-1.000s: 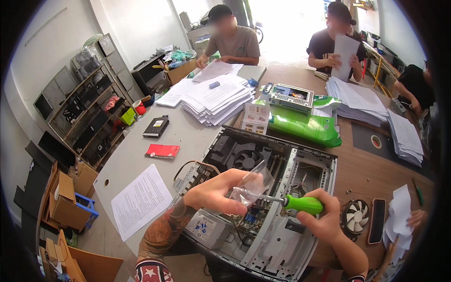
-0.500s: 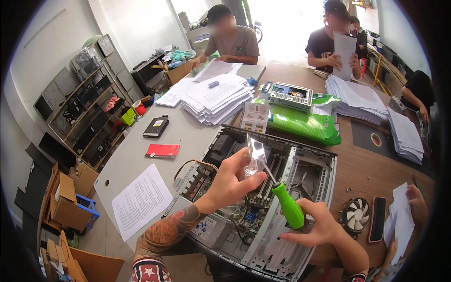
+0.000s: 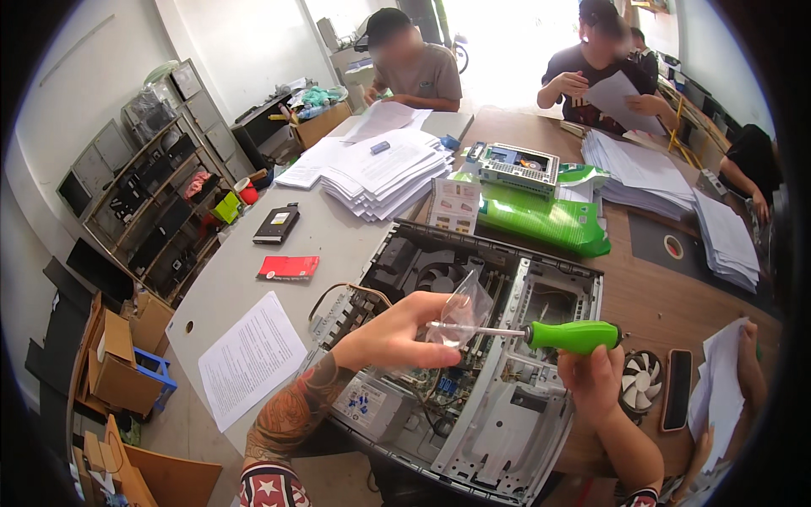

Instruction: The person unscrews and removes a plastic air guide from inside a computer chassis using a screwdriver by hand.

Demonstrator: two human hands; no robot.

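My left hand [image 3: 390, 332] pinches a small clear plastic bag [image 3: 473, 306] over an opened desktop computer case [image 3: 498, 431]. A screwdriver with a green handle [image 3: 573, 337] is in my right hand [image 3: 595, 384], gripped from below near the handle's end. Its shaft lies almost level, pointing left, and the tip meets the bag beside my left fingers. Whether the tip is inside the bag or against it, I cannot tell. Beneath both hands show the case's circuit board [image 3: 456, 384], cables, metal frame and power supply [image 3: 365, 404].
Right of the case lie a cooling fan [image 3: 642, 382] and a phone [image 3: 677, 391]. Behind it are a green package [image 3: 541, 221] and a metal drive unit [image 3: 517, 165]. Paper stacks [image 3: 384, 182], a red packet [image 3: 288, 268] and an optical drive [image 3: 277, 224] occupy the table. Other people sit around it.
The screwdriver has swung from steep to nearly level, its handle moving up and right with my right hand. My left hand has tipped lower with the bag. A person opposite has lowered a paper.
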